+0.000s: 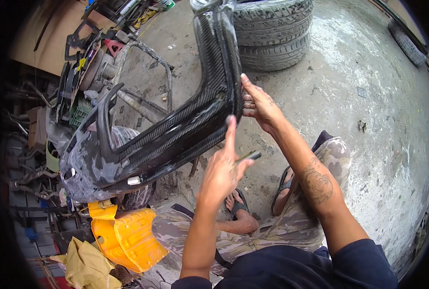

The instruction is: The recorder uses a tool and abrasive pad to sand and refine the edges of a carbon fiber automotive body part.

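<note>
A long, bent black carbon-fibre panel (176, 127) spans the upper middle, with whitish residue over its left end. My left hand (221, 173) is just below its corner, index finger stretched to the panel's lower edge, the other fingers closed on a small dark tool (250, 156) that is partly hidden. My right hand (260, 108) grips the panel's right edge at the bend, thumb up along it and fingers curled against the side.
Stacked tyres (272, 36) stand behind the panel; another tyre (407, 43) lies at far right. A yellow moulded part (125, 241), metal frame (147, 50) and piled parts crowd the left. My sandalled feet and camouflage-clad legs are on the concrete floor (378, 159) below.
</note>
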Motion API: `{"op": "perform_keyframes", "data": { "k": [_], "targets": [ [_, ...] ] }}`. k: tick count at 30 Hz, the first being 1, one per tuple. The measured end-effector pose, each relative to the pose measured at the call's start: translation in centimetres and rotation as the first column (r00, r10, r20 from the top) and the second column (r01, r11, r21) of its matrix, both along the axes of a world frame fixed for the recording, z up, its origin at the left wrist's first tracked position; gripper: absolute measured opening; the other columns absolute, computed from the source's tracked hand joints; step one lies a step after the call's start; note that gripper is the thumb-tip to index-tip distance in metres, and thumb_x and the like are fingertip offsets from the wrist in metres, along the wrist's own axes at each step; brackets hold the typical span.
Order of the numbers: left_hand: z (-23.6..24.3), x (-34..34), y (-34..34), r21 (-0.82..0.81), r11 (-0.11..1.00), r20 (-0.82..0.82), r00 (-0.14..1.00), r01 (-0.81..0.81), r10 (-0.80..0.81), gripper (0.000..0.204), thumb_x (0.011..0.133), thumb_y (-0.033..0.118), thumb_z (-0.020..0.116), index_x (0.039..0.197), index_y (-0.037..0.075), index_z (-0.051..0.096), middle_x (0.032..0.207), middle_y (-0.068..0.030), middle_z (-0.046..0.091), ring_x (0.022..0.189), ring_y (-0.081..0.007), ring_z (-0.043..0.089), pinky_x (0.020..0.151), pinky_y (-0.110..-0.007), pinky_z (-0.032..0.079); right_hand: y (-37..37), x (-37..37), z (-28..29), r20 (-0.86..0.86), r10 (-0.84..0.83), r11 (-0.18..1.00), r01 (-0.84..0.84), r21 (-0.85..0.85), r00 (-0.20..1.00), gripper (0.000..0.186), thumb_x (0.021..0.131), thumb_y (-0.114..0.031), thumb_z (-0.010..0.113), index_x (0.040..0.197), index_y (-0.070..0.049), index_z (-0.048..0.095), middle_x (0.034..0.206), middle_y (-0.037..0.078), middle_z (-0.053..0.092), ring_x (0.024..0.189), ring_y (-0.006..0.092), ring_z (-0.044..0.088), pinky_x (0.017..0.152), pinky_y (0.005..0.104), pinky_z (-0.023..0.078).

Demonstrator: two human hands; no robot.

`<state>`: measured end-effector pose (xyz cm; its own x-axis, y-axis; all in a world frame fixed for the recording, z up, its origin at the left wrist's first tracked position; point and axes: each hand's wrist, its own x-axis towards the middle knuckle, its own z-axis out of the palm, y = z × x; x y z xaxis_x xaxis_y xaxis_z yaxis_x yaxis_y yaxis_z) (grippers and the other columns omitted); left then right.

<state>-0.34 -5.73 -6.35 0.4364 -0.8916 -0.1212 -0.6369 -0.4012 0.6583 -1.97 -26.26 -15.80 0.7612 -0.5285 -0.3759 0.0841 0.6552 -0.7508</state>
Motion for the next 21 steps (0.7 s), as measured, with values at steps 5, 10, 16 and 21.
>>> {"op": "perform_keyframes", "data": {
  "k": [5,10,16,21],
  "targets": [
    [3.2,-0.5,4.6,0.027,0.982,-0.081,0.979,-0.185,0.187,0.089,0.084,0.011,0.083,0.161,0.013,0.039,0.089,-0.0083,0.059,0.077,-0.0185,0.058,0.076,-0.032,0.05,0.0,-0.5,1.3,0.041,0.103,0.994,-0.102,-0.032,0.994,0.059,0.087,-0.073,0.069,0.098,-0.015,0.064,0.08,-0.007,0.065,0.068,0.0057,0.059,0.071,0.0258,0.05],
    [5.7,-0.3,8.0,-0.275,0.94,0.146,0.958,-0.201,0.247,0.047,0.08,0.003,0.083,0.125,0.0,0.071,0.096,-0.0113,0.058,0.088,-0.0208,0.059,0.08,-0.031,0.049,-0.5,-0.7,2.5,-0.014,0.143,0.988,-0.144,-0.063,0.99,0.113,0.072,-0.081,0.078,0.136,0.007,0.049,0.118,0.014,0.064,0.103,0.0185,0.065,0.081,0.0341,0.055],
    [9.3,0.4,7.6,-0.554,0.809,0.271,0.876,-0.198,0.4,0.034,0.08,-0.006,0.081,0.112,-0.005,0.068,0.103,-0.0095,0.053,0.096,-0.019,0.055,0.087,-0.029,0.047,0.7,-1.6,6.8,0.342,0.196,0.977,-0.214,0.015,0.919,0.134,0.075,-0.068,0.085,0.154,0.016,0.017,0.139,0.028,0.054,0.122,0.0282,0.063,0.094,0.0423,0.057],
    [13.0,1.3,4.2,-0.508,0.86,0.547,0.755,-0.044,0.362,0.038,0.081,-0.008,0.081,0.117,-0.004,0.069,0.102,-0.0133,0.065,0.092,-0.0237,0.063,0.084,-0.032,0.052,3.3,-0.2,7.2,0.562,-0.15,0.967,0.002,0.255,0.814,0.105,0.084,-0.039,0.09,0.149,0.011,0.024,0.135,0.021,0.059,0.119,0.0238,0.065,0.103,0.0356,0.054]
  ]
}}
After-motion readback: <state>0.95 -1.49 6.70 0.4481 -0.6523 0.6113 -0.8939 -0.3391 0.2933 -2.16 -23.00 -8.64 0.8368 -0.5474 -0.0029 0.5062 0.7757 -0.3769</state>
